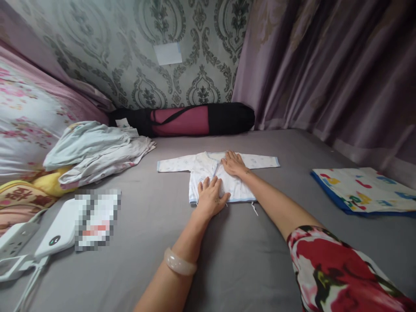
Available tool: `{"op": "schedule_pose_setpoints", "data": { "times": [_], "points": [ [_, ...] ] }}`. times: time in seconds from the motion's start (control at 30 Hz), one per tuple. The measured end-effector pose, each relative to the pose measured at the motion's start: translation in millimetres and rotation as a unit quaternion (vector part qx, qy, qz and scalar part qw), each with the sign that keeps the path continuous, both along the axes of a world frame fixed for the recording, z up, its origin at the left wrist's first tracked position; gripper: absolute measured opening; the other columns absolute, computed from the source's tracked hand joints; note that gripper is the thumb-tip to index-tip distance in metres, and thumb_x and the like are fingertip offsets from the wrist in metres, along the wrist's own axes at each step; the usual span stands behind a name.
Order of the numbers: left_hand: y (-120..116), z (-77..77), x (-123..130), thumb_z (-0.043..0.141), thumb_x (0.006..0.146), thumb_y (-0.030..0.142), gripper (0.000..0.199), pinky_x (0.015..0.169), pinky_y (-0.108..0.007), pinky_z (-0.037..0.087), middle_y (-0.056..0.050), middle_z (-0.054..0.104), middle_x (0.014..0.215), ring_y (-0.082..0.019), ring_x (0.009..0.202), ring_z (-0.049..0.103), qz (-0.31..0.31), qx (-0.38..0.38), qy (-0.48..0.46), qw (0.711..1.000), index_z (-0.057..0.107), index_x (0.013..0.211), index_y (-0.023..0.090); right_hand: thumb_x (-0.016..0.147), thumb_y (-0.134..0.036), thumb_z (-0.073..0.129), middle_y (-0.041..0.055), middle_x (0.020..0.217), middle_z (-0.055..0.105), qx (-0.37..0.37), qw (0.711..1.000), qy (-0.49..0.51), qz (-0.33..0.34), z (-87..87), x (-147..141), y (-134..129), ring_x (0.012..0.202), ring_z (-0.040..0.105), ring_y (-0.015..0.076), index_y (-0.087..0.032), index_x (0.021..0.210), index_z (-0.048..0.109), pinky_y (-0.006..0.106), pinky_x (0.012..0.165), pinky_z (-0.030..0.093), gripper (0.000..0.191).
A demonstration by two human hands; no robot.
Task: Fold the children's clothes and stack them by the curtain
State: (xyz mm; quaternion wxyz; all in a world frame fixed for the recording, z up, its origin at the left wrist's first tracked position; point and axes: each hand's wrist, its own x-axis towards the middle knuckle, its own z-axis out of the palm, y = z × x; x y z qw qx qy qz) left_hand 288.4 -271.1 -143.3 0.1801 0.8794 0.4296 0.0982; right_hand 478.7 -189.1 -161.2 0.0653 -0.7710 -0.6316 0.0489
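A small white long-sleeved top with light blue edging lies spread flat on the grey sheet, both sleeves stretched out sideways. My left hand rests on its lower left part, fingers apart, with the wrist near the bottom hem. Higher up, my right hand lies flat on the chest near the neckline and the right sleeve. Neither hand grips the fabric. Thin white ties hang out below the hem. Part of the front is covered by my hands.
Crumpled clothes lie at the left, above a white power bank, a power strip and cables. A black and maroon bag lies along the wall. A folded patterned cloth is at the right.
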Motion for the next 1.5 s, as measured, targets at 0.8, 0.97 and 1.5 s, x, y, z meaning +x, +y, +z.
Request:
{"op": "schedule_pose_setpoints", "data": {
  "times": [0.8,0.97,1.5],
  "points": [
    [2.2,-8.7,-4.9,0.039,0.095,0.037,0.045,0.115,-0.052,0.019,-0.005,0.037,0.153,-0.03,0.143,0.024,0.006,0.01,0.005,1.0,0.044,0.137,0.024,0.099,-0.045,0.015,0.0128,0.159,0.017,-0.009,0.983,0.008,0.181,5.2,-24.1,-135.8,0.147,0.01,0.0225,-0.007,0.152,0.023,0.044,0.119,0.007,0.066],
    [-0.5,-8.4,-7.0,0.043,0.094,0.035,0.042,0.114,-0.052,0.023,-0.007,0.041,0.15,-0.03,0.142,0.028,0.012,0.034,-0.008,0.999,0.046,0.135,0.024,0.099,-0.044,0.016,0.0124,0.159,0.015,-0.019,0.977,0.025,0.21,9.9,-32.8,-168.5,0.147,0.008,0.0219,-0.007,0.152,0.023,0.042,0.119,0.006,0.064],
    [-7.6,-3.2,-3.0,0.036,0.096,0.04,0.051,0.114,-0.055,0.021,-0.012,0.031,0.155,-0.031,0.145,0.021,0.015,0.041,0.033,0.999,0.039,0.142,0.017,0.097,-0.03,0.028,0.0177,0.15,0.037,0.068,0.992,0.058,0.092,27.7,-46.0,-112.1,0.142,0.028,0.0254,-0.005,0.141,0.043,0.042,0.115,0.019,0.052]
  ]
}}
